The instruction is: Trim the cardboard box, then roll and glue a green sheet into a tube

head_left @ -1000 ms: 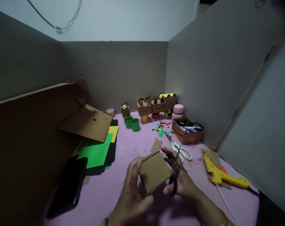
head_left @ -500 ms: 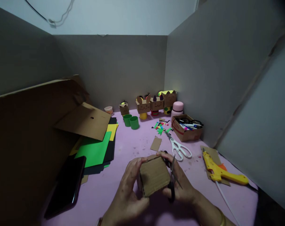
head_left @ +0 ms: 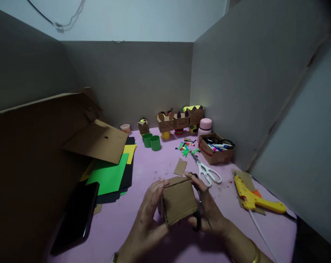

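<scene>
Box [head_left: 180, 202] was held over the table [head_left: 146, 171], between both grips, one flat face toward the camera. Left grip [head_left: 149, 213]: half curled around the box's left side, fingers at the upper left edge, thumb near the lower left corner. Right grip [head_left: 210, 208]: loosely curled, black scissors [head_left: 198, 221] hooked on it, fingertips by the box's upper right corner. Beyond lay a card piece [head_left: 180, 167] and white scissors [head_left: 206, 172].

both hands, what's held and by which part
The left hand holds a small cardboard box by its left side; the right hand, at the box's right edge, holds scissors by their black loops.
</scene>
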Action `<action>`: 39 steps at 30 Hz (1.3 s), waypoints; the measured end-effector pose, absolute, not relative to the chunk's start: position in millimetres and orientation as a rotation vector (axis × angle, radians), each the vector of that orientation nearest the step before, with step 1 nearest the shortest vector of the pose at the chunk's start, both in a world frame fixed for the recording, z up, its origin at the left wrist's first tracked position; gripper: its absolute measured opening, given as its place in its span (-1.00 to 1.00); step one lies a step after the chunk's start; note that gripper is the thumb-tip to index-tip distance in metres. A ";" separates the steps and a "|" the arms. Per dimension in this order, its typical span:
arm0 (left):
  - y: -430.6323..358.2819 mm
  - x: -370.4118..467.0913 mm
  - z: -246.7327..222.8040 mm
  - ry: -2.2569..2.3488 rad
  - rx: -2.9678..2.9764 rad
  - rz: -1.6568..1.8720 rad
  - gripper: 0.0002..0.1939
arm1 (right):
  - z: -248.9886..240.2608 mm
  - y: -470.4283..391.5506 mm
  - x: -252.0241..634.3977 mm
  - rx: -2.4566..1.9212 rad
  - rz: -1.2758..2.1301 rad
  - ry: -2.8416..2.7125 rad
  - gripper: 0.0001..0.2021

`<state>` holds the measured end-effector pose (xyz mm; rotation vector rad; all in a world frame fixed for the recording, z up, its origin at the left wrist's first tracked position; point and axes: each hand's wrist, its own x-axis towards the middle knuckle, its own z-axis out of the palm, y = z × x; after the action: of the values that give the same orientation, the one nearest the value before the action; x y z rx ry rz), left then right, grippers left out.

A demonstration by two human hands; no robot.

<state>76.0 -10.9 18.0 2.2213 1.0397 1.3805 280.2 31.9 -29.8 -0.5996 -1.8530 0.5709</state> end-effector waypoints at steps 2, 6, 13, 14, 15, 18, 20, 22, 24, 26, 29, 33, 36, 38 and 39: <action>-10.0 75.4 18.9 1.053 2.241 1.366 -0.11 | -31.5 32.2 281.3 -0.601 0.565 -1.890 -0.14; -10.4 74.0 21.2 1.087 2.265 1.321 -0.14 | -33.8 31.8 281.6 -0.610 0.553 -1.888 -0.20; -10.7 73.5 19.3 1.161 2.186 1.228 0.01 | -33.4 30.8 278.3 -0.594 0.511 -1.778 -0.22; -9.7 73.4 18.1 1.163 2.176 1.226 0.05 | -32.0 30.4 277.9 -0.600 0.517 -1.766 -0.21; -8.6 73.3 17.0 1.166 2.159 1.226 0.07 | -30.2 29.9 277.7 -0.614 0.530 -1.751 -0.21; -6.0 73.1 14.4 1.199 2.068 1.232 0.08 | -24.8 28.0 277.4 -0.674 0.597 -1.701 -0.19; -5.4 72.8 12.8 1.193 2.015 1.258 0.10 | -21.6 26.6 276.4 -0.693 0.679 -1.653 -0.18; -4.8 72.6 10.5 1.171 1.976 1.295 0.11 | -18.9 25.1 273.8 -0.681 0.836 -1.566 -0.16; -3.7 73.2 7.5 1.182 1.911 1.334 0.05 | -16.3 24.0 269.6 -0.654 1.045 -1.445 -0.11; -1.8 75.7 5.0 1.221 1.790 1.397 -0.02 | -13.8 23.5 264.5 -0.626 1.195 -1.328 -0.07; 0.7 83.0 5.1 1.191 1.506 1.493 -0.02 | -11.0 23.6 257.2 -0.607 1.269 -1.199 -0.05; 0.8 92.3 13.3 1.083 1.135 1.454 -0.01 | -12.5 24.2 252.7 -0.642 1.408 -1.077 -0.15; 0.7 93.7 20.2 1.072 0.881 1.446 -0.06 | -17.4 25.5 254.5 -0.686 1.518 -1.001 -0.30; 1.2 92.9 23.8 1.097 0.759 1.446 -0.14 | -20.1 26.7 257.0 -0.721 1.544 -0.988 -0.37; 1.4 92.4 25.3 1.104 0.720 1.447 -0.18 | -20.7 27.1 258.0 -0.727 1.539 -1.001 -0.37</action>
<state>92.4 1.4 25.3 0.7195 1.1043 1.4466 258.0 27.1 -20.7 -0.7270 -1.0011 1.5390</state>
